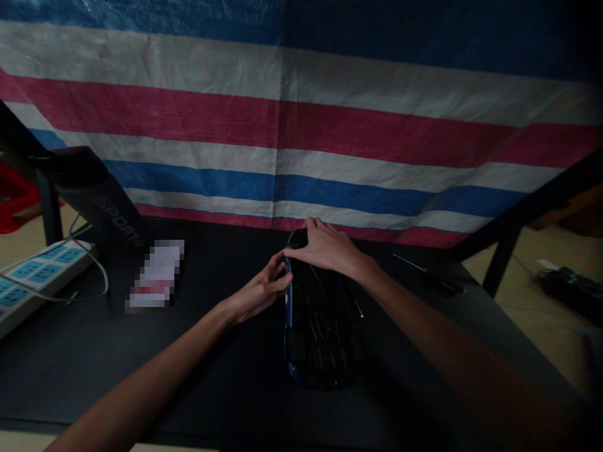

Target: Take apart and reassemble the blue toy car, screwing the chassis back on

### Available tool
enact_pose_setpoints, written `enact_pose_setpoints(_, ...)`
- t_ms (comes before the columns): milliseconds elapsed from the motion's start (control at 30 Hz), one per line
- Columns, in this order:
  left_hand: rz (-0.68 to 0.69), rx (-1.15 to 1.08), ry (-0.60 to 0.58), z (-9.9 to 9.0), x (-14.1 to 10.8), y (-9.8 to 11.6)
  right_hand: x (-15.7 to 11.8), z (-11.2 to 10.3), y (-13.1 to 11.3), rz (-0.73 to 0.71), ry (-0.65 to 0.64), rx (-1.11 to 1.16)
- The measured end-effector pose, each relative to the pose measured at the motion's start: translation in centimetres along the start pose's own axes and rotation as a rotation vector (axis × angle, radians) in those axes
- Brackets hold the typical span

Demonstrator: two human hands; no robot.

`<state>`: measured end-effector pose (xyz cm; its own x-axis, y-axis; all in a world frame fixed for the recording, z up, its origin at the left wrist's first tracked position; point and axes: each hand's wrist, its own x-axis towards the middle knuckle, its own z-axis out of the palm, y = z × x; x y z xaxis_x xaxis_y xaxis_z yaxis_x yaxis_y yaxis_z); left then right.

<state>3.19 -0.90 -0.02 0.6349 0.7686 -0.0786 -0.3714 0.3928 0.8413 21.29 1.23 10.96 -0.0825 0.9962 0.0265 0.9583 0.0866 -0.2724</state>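
A toy car (315, 339) lies upside down on the black table, its black underside up and its blue body showing along the left edge. At its left side my left hand (259, 290) is closed, with thumb and fingers gripping the edge. My right hand (330, 246) wraps over the far end, its thumb reaching toward the left fingertips. That hand covers part of the underside. Close by the car's right side a thin metal shaft (360, 307) shows; its other end is hidden. Farther right lies a screwdriver (426, 272) with a dark and yellow handle.
On the left stand a power strip (42, 276) with a grey cable (106, 282) and a blurred-out rectangular item (157, 273). A black padded part marked SPORT (115, 210) rises behind them. A striped plastic sheet (211, 119) hangs at the table's (211, 383) back edge.
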Motion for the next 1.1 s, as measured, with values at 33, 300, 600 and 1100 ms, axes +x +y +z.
enact_pose_setpoints(33,-0.003,-0.005,0.005,0.1,0.0,0.1,0.0,-0.1,0.2,0.006,-0.004,0.027)
enact_pose_setpoints(300,0.017,0.014,0.069,0.3,0.3,-0.1,-1.6,0.7,-0.1,-0.015,0.051,0.02)
enact_pose_setpoints(600,0.04,0.027,0.095,1.0,0.2,0.6,-8.2,1.5,-1.8,-0.053,-0.026,0.079)
enact_pose_setpoints(1100,0.032,0.117,0.15,0.3,0.3,1.3,-10.6,-3.6,5.8,-0.006,0.141,0.409)
